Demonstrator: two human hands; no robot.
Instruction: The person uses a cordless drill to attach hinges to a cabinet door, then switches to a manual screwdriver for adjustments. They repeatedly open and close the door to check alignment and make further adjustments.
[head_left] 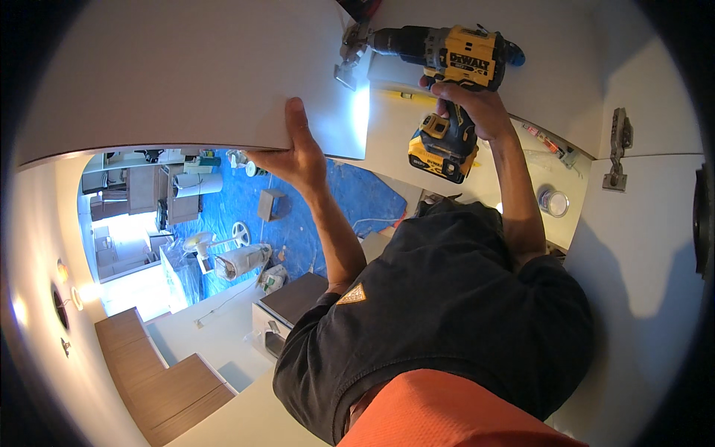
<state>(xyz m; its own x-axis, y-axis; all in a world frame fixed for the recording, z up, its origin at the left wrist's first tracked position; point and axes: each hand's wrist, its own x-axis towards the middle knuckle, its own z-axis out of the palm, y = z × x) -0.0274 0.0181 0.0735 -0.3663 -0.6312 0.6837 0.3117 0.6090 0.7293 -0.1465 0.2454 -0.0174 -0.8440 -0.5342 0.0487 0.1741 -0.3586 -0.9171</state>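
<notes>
A yellow-and-black cordless drill (pixel 469 59) lies sideways in my right hand (pixel 477 108), whose fingers wrap round its grip under the motor body. The drill's front end points left and meets a metal hinge (pixel 351 56) at the edge of a pale cabinet door (pixel 186 74); the contact at the tip is too small to make out. My left hand (pixel 302 153) holds that door by its lower edge, thumb flat against the face and the other fingers partly hidden behind it. Bright light shines by the door's hinge edge.
Another hinge (pixel 618 149) sticks out from the white panel at right. Beyond the drill lie a yellow spirit level (pixel 406 94), a caulking gun (pixel 551 145) and a round can (pixel 553 201). Blue sheeting (pixel 298 216) covers the floor, with a fan (pixel 199 244) and brown cabinets (pixel 160 380) at left.
</notes>
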